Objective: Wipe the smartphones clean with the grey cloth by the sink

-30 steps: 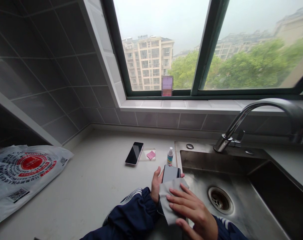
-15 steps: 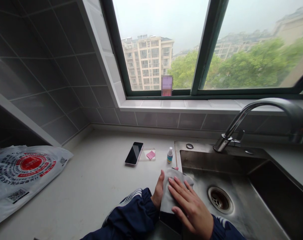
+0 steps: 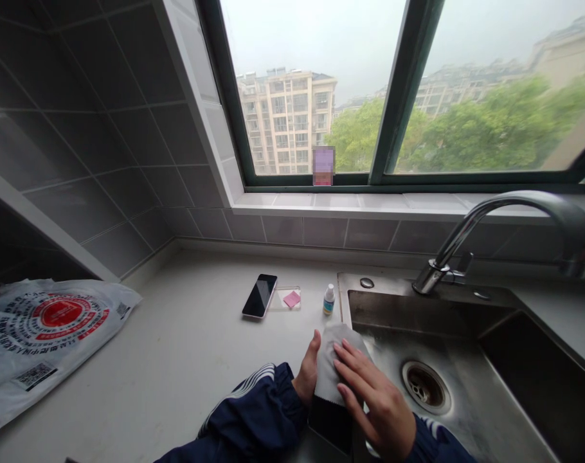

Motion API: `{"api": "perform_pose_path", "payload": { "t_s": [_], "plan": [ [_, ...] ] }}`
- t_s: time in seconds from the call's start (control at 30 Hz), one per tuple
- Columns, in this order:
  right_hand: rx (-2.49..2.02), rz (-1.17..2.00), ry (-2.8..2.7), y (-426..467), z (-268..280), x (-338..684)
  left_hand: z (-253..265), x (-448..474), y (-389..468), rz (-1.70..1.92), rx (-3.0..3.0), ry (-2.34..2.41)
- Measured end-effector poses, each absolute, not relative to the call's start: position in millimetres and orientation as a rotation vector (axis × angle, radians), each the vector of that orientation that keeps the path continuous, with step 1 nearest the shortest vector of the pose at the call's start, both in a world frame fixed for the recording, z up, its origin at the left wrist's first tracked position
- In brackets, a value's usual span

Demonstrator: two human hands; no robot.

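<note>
My left hand (image 3: 308, 373) grips a dark phone (image 3: 332, 426) from its left side, thumb up along the edge and the other fingers hidden beneath. A grey cloth (image 3: 332, 341) with a zigzag edge covers the phone's upper part; the dark lower end stays bare. My right hand (image 3: 374, 395) presses the cloth onto the phone with its fingers laid across it. Just beyond my hands, a small white-capped bottle (image 3: 328, 300) stands upright on the counter. Another phone (image 3: 260, 296), screen up, lies farther left beside a clear case (image 3: 279, 305) with a pink piece of paper (image 3: 292, 299) on it.
Right of my hands is a steel sink (image 3: 389, 347) with a drain (image 3: 425, 386) and a curved faucet (image 3: 441, 247). A printed white plastic bag (image 3: 56, 334) lies at the left end of the counter (image 3: 177, 360). Behind runs a window sill (image 3: 292, 200).
My right hand and the cloth have slid slightly, uncovering more of the phone's dark lower end. My left hand keeps its grip; the counter items stay where they were.
</note>
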State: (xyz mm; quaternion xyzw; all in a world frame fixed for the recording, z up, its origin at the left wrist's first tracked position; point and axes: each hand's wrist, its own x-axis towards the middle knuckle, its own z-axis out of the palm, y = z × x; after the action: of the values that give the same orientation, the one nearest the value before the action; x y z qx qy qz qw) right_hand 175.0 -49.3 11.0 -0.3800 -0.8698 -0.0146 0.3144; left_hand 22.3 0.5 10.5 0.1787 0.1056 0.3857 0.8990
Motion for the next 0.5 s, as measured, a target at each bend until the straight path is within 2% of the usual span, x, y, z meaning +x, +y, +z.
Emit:
{"api": "perform_pose_path", "payload": {
  "t_s": [0.23, 0.5],
  "plan": [
    [-0.923, 0.089, -2.538, -52.4, 22.9, 169.7, -0.3, 21.3, 1.7, 0.805, 0.266, 0.343],
    [-0.936, 0.072, -2.232, -50.9, 15.6, 172.5, -1.5, 22.5, 3.4, 0.807, 0.227, 0.234]
  ]
}}
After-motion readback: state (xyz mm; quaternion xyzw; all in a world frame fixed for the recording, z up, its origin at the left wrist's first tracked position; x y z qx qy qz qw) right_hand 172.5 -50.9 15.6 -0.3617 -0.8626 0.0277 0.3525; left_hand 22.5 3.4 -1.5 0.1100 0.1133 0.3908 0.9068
